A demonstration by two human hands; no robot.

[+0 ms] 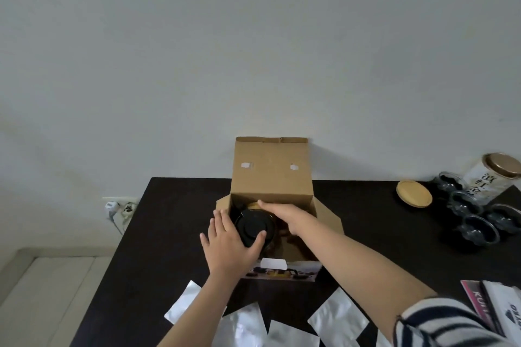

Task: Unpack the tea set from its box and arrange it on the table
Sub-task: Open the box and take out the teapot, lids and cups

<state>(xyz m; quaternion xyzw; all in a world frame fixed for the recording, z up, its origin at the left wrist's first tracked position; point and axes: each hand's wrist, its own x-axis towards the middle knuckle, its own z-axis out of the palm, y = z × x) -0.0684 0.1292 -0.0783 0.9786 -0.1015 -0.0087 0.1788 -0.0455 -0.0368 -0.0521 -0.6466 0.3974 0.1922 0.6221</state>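
Both hands grip the dark teapot in the open box, left hand at 8 o'clock with fingers spread, right hand at 2 o'clock with fingers curled around it.

One open brown cardboard box stands mid-counter. At far right: four dark glass cups, one round wooden lid, one clear gold-lidded jar. Five silver foil pouches line the near edge.
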